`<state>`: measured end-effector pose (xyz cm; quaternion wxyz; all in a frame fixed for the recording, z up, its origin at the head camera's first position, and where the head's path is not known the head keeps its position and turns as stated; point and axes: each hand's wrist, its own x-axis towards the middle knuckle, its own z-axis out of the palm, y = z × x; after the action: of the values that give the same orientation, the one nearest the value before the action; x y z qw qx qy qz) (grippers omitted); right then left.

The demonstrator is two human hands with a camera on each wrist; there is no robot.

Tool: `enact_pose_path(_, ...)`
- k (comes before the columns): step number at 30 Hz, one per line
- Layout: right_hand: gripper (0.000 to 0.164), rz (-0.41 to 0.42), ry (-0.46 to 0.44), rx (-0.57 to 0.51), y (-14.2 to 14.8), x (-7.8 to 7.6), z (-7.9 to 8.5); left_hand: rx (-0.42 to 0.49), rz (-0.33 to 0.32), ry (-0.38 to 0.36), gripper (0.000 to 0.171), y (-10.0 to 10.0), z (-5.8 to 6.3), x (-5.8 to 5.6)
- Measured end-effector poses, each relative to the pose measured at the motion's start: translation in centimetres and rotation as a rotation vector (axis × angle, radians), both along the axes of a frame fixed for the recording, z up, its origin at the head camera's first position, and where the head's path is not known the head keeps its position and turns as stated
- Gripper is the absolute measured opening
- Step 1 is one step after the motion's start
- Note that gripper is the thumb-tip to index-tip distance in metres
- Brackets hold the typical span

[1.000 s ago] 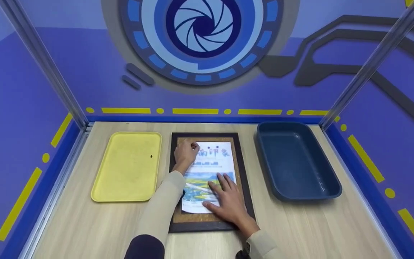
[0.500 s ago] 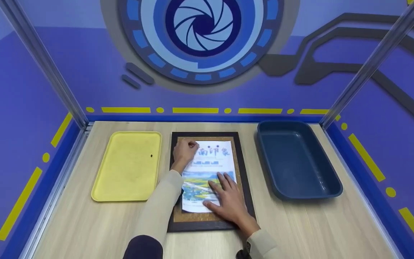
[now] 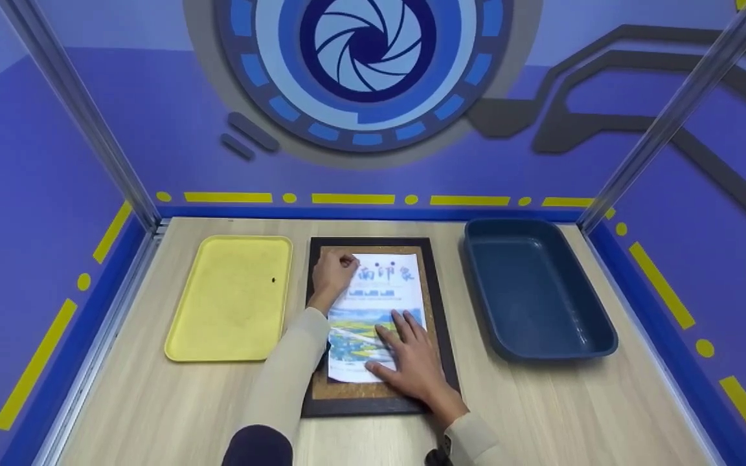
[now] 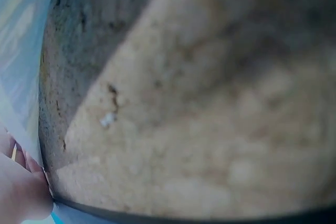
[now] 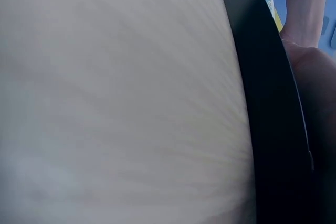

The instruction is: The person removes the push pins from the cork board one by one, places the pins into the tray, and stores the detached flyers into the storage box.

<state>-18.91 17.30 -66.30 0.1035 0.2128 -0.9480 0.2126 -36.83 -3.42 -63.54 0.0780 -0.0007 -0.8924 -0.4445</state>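
Note:
A printed paper poster (image 3: pixel 373 349) with large characters and a colourful landscape lies on a dark-framed cork board (image 3: pixel 373 391). At its top left corner my left hand (image 3: pixel 332 275) pinches a small dark pushpin, mostly hidden by the fingers. Two dark dots like pushpins, one of them a pushpin head (image 3: pixel 392 263), sit near the poster's top edge. My right hand (image 3: pixel 415 362) rests with spread fingers on the poster's lower right. Part of the left hand (image 4: pixel 23 192) shows beside the cork in the left wrist view. A dark frame edge (image 5: pixel 262 98) crosses the right wrist view.
Left of the board lies a shallow yellow tray (image 3: pixel 230 310) with one small dark piece (image 3: pixel 273 280) on it. A deep navy blue bin (image 3: pixel 528 291) stands on the right. Blue panels (image 3: pixel 373 171) and metal posts enclose the wooden table (image 3: pixel 561 414).
At the poster's corner, my left hand's fingers and wrist have turned slightly, and the dark spot between the fingertips looks smaller. The right hand stays in place.

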Motion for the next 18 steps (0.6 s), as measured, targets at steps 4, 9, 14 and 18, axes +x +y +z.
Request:
enact_pose_path(4, 0.077, -0.009, 0.015, 0.006, 0.1, -0.1, 0.1, 0.017, -0.03, 0.006, 0.009, -0.1, 0.4, 0.0)
enact_pose_path(9, 0.077, -0.005, 0.011, -0.005, 0.1, -0.1, 0.1, 0.102, -0.061, 0.001, 0.009, -0.6, 0.3, -0.1)
enact_pose_path(14, 0.077, -0.006, -0.008, -0.009, 0.0, 0.0, 0.0, 0.277, -0.039, 0.008, 0.013, -1.5, 0.5, -0.1)
enact_pose_path(18, 0.077, -0.006, -0.019, -0.006, 0.1, 0.0, 0.1, 0.36, 0.039, 0.015, 0.015, -2.5, 1.6, -0.4)
